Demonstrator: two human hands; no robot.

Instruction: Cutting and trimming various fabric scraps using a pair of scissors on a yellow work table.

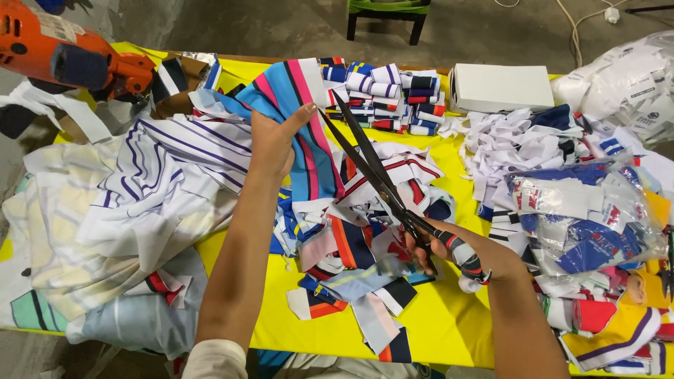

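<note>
A view from above shows two bare forearms working over a yellow table (449,323) heaped with fabric scraps. Much is cut off or unclear. An orange power tool (63,52) is clipped by the top left edge, well left of the striped cloth, so its full shape cannot be told. A clear plastic bag (586,224) of folded pieces, far right of the cloth, blurs its contents behind glare. A second pale bag (628,88) runs off the top right corner. The table's surface is mostly buried, and the lower part of the striped cloth is lost among the loose scraps (358,260) below it.

The striped cloth (298,112) is a strip with blue, pink, black and white bands. It is held up near the middle of the table, in front of a stack of folded striped pieces (393,98). The left hand (274,144) is clamped on the cloth's left edge, thumb on top and fingers hidden behind the fabric.

Long black scissors (372,172) lie just right of the cloth, their blades parted and the tip touching the cloth's upper right edge. The right hand (449,253) is closed around the scissor handles, below and right of the cloth.

A white box (502,88) sits right of the folded stack. A large pale striped sheet (140,196) spreads left of the cloth.
</note>
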